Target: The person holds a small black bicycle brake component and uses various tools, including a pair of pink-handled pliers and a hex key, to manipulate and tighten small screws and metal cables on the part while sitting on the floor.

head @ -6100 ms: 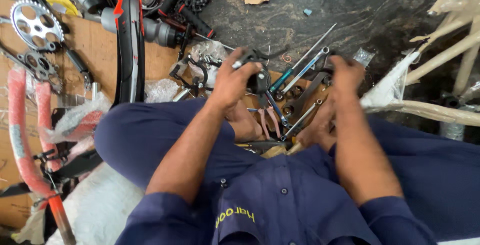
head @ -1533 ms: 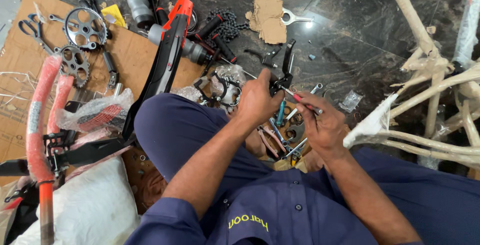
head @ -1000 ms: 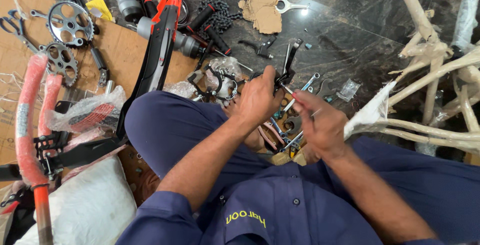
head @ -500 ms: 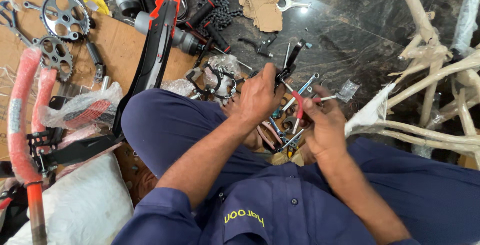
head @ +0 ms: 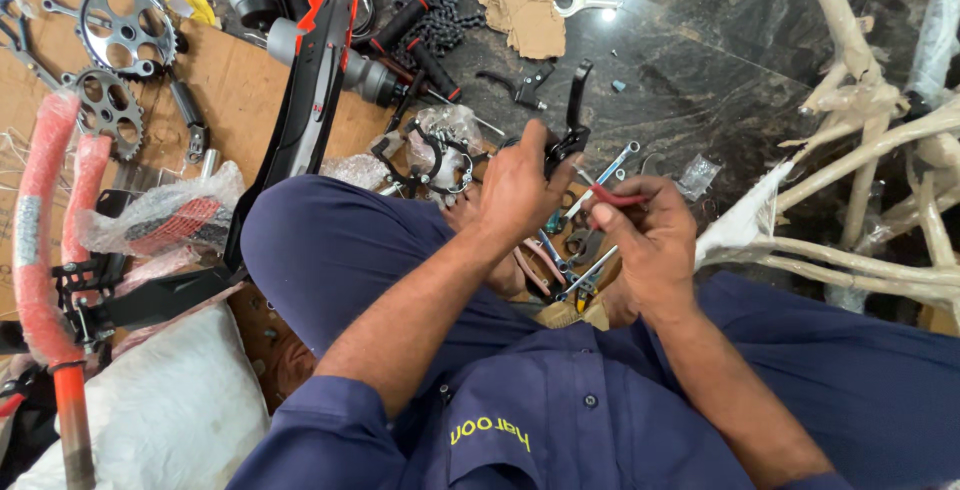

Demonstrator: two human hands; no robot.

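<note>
One head-worn camera looks steeply down, close over the lap.

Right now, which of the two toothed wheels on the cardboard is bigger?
The upper chainring, silver with big round holes, is bigger. The smaller chainring lies just below it, beside the red padded tube.

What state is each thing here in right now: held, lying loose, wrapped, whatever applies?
Left hand: gripping black brake lever.
Right hand: pinching red-handled tool.
Silver toothed chainring: flat on cardboard.
White bicycle frame: partly wrapped.
Black bicycle chain: heaped on floor.
</note>
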